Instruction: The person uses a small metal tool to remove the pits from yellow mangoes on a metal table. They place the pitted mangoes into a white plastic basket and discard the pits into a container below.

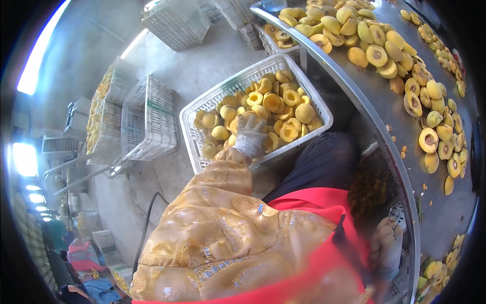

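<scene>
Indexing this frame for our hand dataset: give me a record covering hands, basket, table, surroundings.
left hand: gloved, on yellow fruit halves, grip unclear
basket: white, slatted; holds the fruit halves, many with hollow centres
right hand: low at right, blurred, near the table's edge, grip unclear
table: metal, raised rim; yellow cut fruit on it, some showing dark centres
surroundings: white crates at left; another person at lower left

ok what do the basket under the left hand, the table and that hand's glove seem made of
Basket: probably white plastic, smooth, with moulded slotted walls. Table: likely metal, perhaps steel, from its grey surface and shiny edge. Glove on the left hand: apparently pale fabric, matte, wrinkled; weave too blurred to confirm.
</scene>
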The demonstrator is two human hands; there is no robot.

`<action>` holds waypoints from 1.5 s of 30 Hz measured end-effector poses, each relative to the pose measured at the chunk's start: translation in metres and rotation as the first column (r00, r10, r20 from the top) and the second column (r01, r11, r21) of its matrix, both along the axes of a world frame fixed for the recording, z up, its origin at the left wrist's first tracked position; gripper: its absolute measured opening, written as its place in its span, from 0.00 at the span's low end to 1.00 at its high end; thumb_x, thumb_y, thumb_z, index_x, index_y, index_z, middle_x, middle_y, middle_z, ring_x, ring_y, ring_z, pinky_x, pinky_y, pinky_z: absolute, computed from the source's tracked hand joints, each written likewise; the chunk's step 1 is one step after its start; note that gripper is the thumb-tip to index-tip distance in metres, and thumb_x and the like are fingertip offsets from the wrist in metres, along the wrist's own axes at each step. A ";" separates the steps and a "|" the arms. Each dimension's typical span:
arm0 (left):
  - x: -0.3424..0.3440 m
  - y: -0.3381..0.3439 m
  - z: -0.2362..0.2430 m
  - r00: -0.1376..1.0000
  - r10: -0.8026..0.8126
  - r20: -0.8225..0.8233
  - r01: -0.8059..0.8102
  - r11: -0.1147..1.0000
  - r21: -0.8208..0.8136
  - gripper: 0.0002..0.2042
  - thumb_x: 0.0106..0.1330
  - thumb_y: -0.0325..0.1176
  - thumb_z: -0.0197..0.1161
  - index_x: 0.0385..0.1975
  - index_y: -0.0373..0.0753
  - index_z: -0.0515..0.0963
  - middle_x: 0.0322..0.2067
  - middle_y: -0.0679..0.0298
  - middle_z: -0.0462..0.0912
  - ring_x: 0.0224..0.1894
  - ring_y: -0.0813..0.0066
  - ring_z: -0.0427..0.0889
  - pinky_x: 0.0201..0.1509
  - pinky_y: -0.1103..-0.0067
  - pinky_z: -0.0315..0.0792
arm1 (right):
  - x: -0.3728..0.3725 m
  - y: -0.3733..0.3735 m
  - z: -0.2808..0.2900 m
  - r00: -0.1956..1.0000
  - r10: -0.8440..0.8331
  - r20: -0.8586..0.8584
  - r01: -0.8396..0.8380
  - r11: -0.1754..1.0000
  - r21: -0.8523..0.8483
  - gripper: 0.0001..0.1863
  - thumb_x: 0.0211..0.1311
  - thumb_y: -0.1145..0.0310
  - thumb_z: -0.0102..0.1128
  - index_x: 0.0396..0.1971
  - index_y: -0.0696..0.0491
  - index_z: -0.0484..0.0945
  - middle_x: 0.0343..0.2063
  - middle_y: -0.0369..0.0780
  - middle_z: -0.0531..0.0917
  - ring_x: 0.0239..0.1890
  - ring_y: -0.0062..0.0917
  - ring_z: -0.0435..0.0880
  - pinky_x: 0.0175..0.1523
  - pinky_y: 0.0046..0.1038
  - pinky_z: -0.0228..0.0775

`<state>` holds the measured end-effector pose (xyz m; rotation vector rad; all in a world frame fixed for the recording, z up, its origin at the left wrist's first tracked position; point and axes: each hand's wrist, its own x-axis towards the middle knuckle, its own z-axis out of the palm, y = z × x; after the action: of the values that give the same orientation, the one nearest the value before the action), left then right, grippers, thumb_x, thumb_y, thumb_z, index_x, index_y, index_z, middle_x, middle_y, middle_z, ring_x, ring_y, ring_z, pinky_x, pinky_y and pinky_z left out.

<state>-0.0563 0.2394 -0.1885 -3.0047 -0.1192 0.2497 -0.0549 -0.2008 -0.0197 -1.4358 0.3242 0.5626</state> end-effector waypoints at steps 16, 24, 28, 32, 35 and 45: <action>-0.080 0.096 0.047 0.567 0.502 -0.653 -0.709 0.701 -0.077 0.25 0.57 0.50 0.67 0.51 0.44 0.79 0.52 0.56 0.79 0.57 0.62 0.74 0.57 0.70 0.70 | -0.006 -0.007 -0.010 0.995 -0.084 0.051 0.084 0.996 0.011 0.08 0.61 0.66 0.56 0.32 0.52 0.68 0.11 0.30 0.65 0.07 0.11 0.57 0.09 0.16 0.44; -0.064 0.098 0.008 0.721 0.633 -0.282 -0.688 0.605 -0.401 0.36 0.54 0.55 0.65 0.62 0.44 0.69 0.61 0.47 0.69 0.65 0.55 0.67 0.66 0.70 0.63 | -0.015 0.018 0.010 0.989 -0.061 0.133 0.063 0.998 -0.013 0.07 0.61 0.68 0.54 0.30 0.54 0.68 0.10 0.30 0.66 0.06 0.12 0.58 0.10 0.16 0.44; -0.085 0.135 -0.004 0.673 0.533 -0.513 -0.682 0.715 -0.153 0.22 0.59 0.45 0.63 0.50 0.41 0.79 0.46 0.52 0.82 0.48 0.52 0.81 0.52 0.66 0.75 | -0.029 0.012 0.012 0.995 -0.063 0.073 0.067 0.996 -0.059 0.06 0.60 0.69 0.54 0.29 0.54 0.68 0.10 0.31 0.66 0.07 0.12 0.58 0.12 0.15 0.46; -0.135 0.147 -0.100 0.794 0.552 -0.255 -0.552 0.830 0.079 0.17 0.66 0.42 0.53 0.51 0.46 0.77 0.47 0.52 0.81 0.51 0.52 0.80 0.56 0.66 0.73 | -0.024 0.014 0.016 0.999 -0.040 0.011 0.041 0.997 -0.066 0.06 0.63 0.71 0.51 0.25 0.51 0.69 0.13 0.31 0.68 0.11 0.14 0.64 0.17 0.16 0.55; -0.110 0.154 -0.105 0.799 0.487 -0.353 -0.496 0.865 0.069 0.19 0.66 0.43 0.53 0.54 0.44 0.75 0.50 0.51 0.79 0.54 0.53 0.77 0.58 0.66 0.71 | -0.021 0.027 0.042 0.984 0.097 -0.148 -0.128 0.967 -0.220 0.08 0.63 0.69 0.50 0.23 0.51 0.68 0.12 0.32 0.69 0.12 0.16 0.67 0.17 0.19 0.57; -0.041 0.185 -0.066 0.673 0.095 -0.733 -0.149 0.989 -0.009 0.23 0.66 0.48 0.53 0.55 0.41 0.75 0.51 0.51 0.78 0.56 0.56 0.77 0.58 0.68 0.71 | 0.006 -0.016 0.050 0.998 0.064 0.029 -0.056 0.972 -0.226 0.11 0.60 0.68 0.51 0.18 0.52 0.68 0.12 0.37 0.74 0.11 0.18 0.70 0.14 0.20 0.58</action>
<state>-0.0975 0.4240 -0.2540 -2.6919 -0.2299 1.4682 -0.0491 -0.2164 0.0301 -1.6779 0.3245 0.5621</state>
